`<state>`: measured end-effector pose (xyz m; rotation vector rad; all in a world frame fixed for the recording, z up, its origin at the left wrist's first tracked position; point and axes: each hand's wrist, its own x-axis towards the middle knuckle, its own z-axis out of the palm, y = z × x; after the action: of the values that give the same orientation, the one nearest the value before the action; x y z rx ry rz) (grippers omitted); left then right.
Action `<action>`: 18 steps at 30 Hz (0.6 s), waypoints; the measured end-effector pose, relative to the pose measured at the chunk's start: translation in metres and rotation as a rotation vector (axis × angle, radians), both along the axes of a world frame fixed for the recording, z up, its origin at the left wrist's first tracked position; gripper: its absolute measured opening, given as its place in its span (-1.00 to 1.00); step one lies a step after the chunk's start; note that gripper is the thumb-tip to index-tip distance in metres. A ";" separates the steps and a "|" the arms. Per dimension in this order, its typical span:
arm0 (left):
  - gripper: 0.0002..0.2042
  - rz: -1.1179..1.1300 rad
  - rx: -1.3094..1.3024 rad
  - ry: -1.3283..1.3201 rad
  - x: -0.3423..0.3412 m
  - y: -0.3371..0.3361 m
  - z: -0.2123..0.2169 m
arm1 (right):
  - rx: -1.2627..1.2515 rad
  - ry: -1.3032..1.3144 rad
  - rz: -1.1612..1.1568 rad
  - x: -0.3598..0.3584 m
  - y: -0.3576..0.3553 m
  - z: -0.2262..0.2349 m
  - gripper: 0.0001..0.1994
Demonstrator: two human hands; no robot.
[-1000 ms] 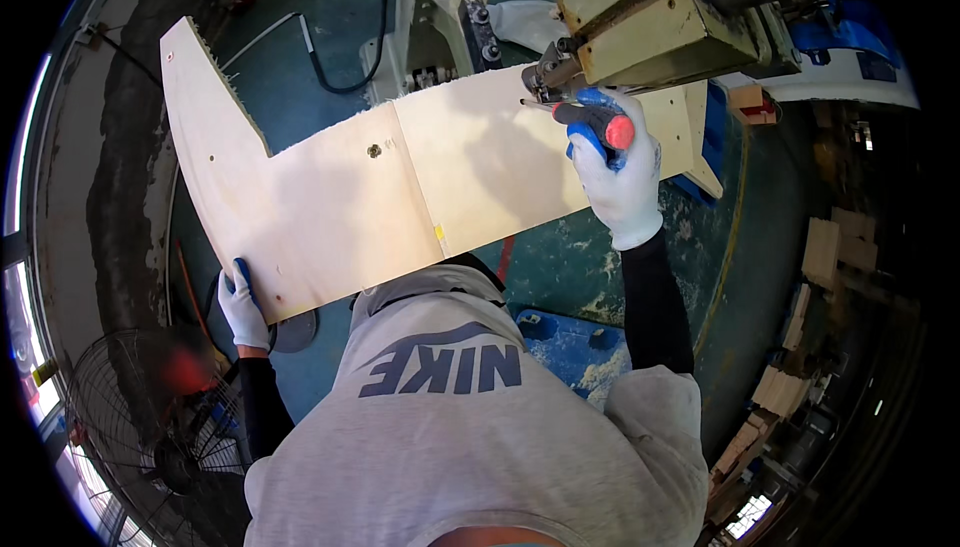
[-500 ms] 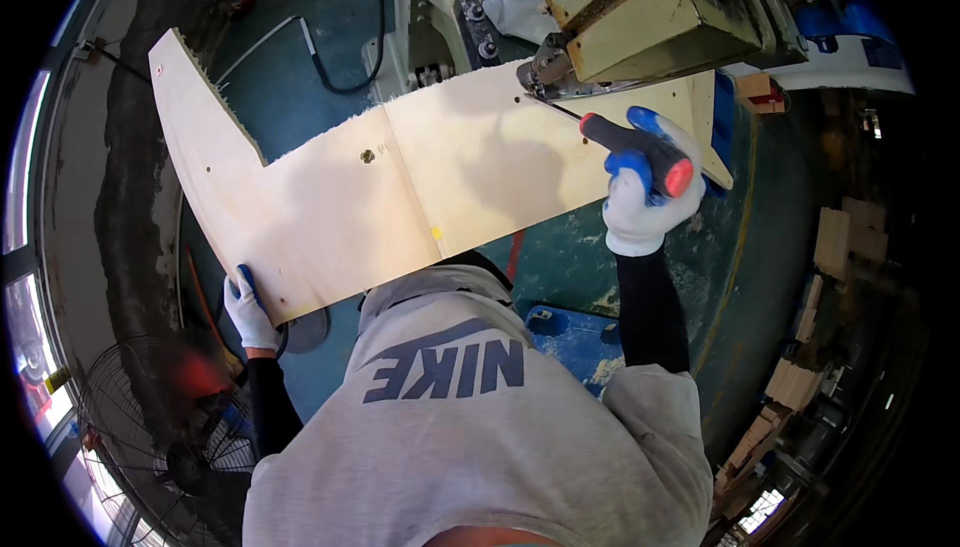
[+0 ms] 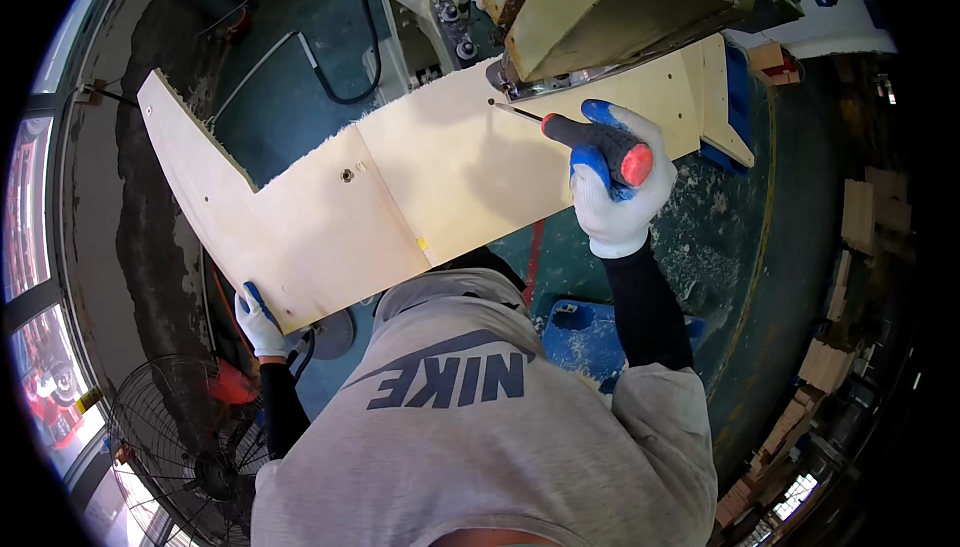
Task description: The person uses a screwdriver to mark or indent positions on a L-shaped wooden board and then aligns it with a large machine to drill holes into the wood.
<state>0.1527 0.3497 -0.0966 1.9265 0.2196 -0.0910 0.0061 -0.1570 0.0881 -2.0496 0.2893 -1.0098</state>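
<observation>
Left hand (image 3: pixel 260 325) grips the plywood panel (image 3: pixel 310 227), its long axis rising rightward; right hand (image 3: pixel 622 207) clasps a screwdriver (image 3: pixel 568 134) pointing up-left

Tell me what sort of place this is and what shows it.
Probably a woodworking workshop: a pale wooden panel with a ragged edge sits partly beneath a heavy greenish machine, and blocks of wood lie along the right side.

Our white-and-blue-gloved right hand (image 3: pixel 628 199) grips a black-and-red-handled screwdriver (image 3: pixel 588 143) over a pale, notched wooden panel (image 3: pixel 440 167); our similarly gloved left hand (image 3: pixel 258 323) holds its corner.
</observation>
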 end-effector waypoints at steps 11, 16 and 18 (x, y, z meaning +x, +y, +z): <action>-0.67 -0.005 -0.003 0.040 -0.002 -0.003 0.004 | -0.008 0.430 -0.009 0.042 0.008 -0.013 -0.64; -0.69 0.003 -0.009 0.019 0.001 -0.010 0.008 | -0.006 0.336 -0.089 0.055 0.013 -0.045 -0.61; -0.69 0.003 -0.022 -0.011 0.003 -0.014 0.008 | -0.110 0.205 -0.097 0.053 0.013 -0.031 -0.62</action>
<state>0.1553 0.3360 -0.0888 1.9041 0.2137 -0.0806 0.0589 -0.1435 0.0567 -2.2626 0.4521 -0.8901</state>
